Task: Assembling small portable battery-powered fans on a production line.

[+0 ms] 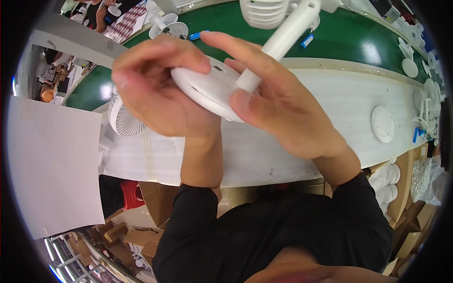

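Above the white work surface I hold a small white desk fan by its round base (200,88). Its pole (289,37) slants up and right toward the caged fan head (265,14), cut off by the top edge. My left hand (163,87) is closed around the left side of the base, with fingertips on its face beside a small dark slot. At the joint of base and pole, my right hand (285,101) grips with the thumb in front and fingers behind. Another white fan (126,118) sits beyond my left wrist.
A round white disc (382,124) lies on the white surface (311,141) to the right. Behind runs a green belt (349,40) with fans and blue pieces (307,41). A pale panel (54,165) stands left. Cardboard boxes (401,184) flank me below; a person's arm (100,19) shows top left.
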{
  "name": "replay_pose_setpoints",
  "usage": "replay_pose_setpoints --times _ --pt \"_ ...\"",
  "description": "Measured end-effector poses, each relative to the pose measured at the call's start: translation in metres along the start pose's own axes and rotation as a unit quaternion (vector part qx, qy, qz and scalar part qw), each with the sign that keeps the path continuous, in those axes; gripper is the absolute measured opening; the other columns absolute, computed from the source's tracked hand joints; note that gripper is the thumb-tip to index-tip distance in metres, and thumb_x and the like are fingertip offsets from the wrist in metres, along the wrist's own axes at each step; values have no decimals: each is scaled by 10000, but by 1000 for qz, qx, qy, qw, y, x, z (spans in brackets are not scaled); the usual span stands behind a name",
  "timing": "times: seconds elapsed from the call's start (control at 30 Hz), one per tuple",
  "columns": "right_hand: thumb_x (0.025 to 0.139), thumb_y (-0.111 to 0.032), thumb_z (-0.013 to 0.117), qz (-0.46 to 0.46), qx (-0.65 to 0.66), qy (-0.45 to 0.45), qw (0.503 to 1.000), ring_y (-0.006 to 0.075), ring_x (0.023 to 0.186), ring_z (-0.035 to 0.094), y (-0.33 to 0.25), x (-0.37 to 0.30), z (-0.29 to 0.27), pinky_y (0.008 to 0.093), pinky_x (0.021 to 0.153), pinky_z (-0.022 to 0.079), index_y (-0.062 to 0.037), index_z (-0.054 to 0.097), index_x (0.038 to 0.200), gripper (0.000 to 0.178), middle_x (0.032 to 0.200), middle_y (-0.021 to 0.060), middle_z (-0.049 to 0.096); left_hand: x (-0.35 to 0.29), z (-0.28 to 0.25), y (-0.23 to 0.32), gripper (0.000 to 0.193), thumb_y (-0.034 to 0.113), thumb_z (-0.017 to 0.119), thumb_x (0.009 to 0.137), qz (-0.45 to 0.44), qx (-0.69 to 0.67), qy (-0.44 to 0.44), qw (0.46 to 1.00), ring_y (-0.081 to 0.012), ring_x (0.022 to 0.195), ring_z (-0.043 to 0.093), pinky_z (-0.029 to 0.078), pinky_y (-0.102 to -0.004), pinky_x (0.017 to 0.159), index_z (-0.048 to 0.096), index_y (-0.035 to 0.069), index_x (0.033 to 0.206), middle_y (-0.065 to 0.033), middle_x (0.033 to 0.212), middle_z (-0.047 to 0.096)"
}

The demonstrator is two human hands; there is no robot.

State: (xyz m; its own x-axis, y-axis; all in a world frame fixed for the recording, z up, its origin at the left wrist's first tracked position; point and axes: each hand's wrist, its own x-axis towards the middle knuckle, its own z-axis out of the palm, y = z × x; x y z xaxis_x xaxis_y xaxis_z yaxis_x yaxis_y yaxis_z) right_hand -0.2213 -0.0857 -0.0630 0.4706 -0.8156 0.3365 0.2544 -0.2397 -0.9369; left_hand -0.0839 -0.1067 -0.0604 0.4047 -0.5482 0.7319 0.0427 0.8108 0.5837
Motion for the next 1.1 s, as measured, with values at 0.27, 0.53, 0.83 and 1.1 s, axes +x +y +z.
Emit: replay_pose_setpoints --times 0.27,0.53,0.83,1.1 --pt "911 -109 631 73 241 -43 967 169 1070 522 21 22 -5 256 925 427 8 465 1407 536 1259 117 564 2 -6 -8 447 334 226 1059 93 81 -112 986 -162 534 480 415 -279 535 546 86 870 -62 551 500" --pt "847 -152 685 -24 171 -109 979 233 1218 504 17 15 -16 303 1021 397 19 420 1439 671 1386 153 506 2 4 -2 452 364 265 1067 -9 4 55 998 -134 513 452 390 -234 521 535 71 854 -40 564 533" --pt "804 -169 734 100 215 -102 966 246 1159 525 14 9 -15 318 993 415 0 405 1447 742 1334 157 526 -1 -1 9 443 336 265 1060 29 47 -39 998 -139 568 448 390 -264 580 539 85 819 -22 558 486" --pt "810 -189 741 107 155 -116 975 248 1119 540 11 11 -25 323 962 441 -28 384 1458 757 1275 167 550 -12 6 10 462 335 253 1055 16 19 -75 997 -149 600 439 385 -290 643 535 101 774 -4 539 426"
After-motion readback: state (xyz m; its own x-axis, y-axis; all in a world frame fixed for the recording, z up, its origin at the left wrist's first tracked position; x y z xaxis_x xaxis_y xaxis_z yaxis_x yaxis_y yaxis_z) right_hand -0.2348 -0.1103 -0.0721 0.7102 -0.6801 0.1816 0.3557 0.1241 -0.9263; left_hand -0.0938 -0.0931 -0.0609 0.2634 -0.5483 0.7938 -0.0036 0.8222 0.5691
